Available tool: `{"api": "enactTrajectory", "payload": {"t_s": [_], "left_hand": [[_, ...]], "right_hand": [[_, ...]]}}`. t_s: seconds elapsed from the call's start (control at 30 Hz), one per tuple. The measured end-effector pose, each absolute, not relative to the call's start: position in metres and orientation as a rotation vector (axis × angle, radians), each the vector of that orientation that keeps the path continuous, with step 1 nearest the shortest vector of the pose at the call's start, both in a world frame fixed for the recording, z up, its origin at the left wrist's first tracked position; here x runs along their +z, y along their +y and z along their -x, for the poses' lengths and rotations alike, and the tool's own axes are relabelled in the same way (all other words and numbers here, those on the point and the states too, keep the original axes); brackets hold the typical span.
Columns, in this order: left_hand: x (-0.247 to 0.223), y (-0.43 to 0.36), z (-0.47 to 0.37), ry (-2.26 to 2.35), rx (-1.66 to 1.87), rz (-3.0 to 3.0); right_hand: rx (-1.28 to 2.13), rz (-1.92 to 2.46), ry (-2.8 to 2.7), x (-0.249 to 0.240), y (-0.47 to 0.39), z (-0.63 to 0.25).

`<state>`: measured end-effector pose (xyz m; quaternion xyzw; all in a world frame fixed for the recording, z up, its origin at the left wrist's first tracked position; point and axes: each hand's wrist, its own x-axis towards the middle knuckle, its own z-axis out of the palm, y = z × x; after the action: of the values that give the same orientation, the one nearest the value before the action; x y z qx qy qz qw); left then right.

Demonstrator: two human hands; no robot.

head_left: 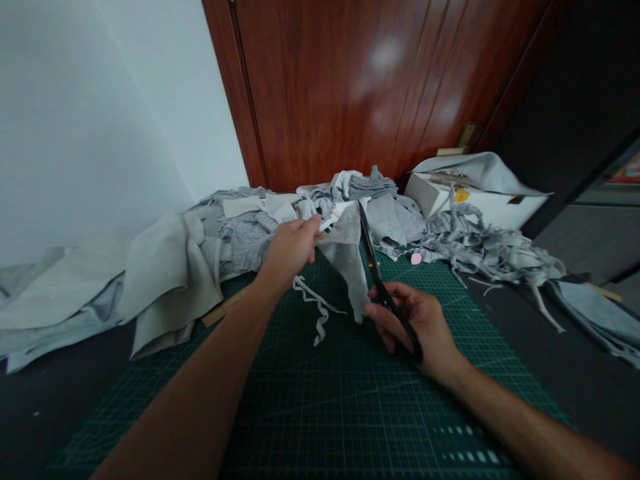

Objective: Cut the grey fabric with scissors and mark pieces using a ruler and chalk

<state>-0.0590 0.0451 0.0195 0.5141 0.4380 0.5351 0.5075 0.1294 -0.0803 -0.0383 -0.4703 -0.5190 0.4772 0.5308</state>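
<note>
A piece of pale grey fabric [350, 257] hangs above the green cutting mat [345, 393]. Its upper left end is pinched in my left hand [293, 250], whose fingers are closed. My right hand [415, 327] grips the handles of black scissors [370, 250], their blades pointing up and away along the fabric's right edge. Whether the blades are parted is hard to make out. Below my left hand, a thin curled fabric strip [320, 310] lies on the mat.
Larger fabric pieces [160, 267] are heaped on the left. Grey scraps [250, 233] pile along the back before a wooden door [340, 87]. At the back right stands a white box [500, 210], with shredded strips [500, 250] before it. A pink disc [416, 259] lies near the mat's far edge.
</note>
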Motion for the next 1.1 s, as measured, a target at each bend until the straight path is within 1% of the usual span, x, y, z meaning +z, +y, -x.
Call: {"api": "enactTrajectory", "payload": {"t_s": [0.1,0.17,0.33,0.5,0.67,0.93,1.0,1.1], "left_hand": [[0.023,0.056,0.075,1.044,1.364,-1.301],[0.020,0.058,0.079,0.986,1.331,-1.327],[0.007,0.055,0.070,0.620,1.002,-1.238],[0.007,0.056,0.071,0.477,0.865,-1.151],[0.016,0.066,0.076,0.440,0.912,-1.136],[0.047,0.082,0.068,0.412,1.037,-1.151],[0.051,0.081,0.065,0.406,1.007,-1.166],[0.055,0.078,0.062,0.403,0.873,-1.232]], "right_hand": [[1.165,1.086,-1.280,-0.038,-0.081,-0.132],[1.197,1.046,-1.318,-0.039,-0.082,-0.134],[1.312,0.933,-1.401,-0.043,-0.085,-0.137],[1.324,0.929,-1.441,-0.043,-0.087,-0.138],[1.275,0.952,-1.436,-0.042,-0.084,-0.142],[1.258,0.986,-1.404,-0.042,-0.076,-0.148],[1.258,0.992,-1.385,-0.044,-0.075,-0.149],[1.258,1.001,-1.372,-0.047,-0.074,-0.150]]}}
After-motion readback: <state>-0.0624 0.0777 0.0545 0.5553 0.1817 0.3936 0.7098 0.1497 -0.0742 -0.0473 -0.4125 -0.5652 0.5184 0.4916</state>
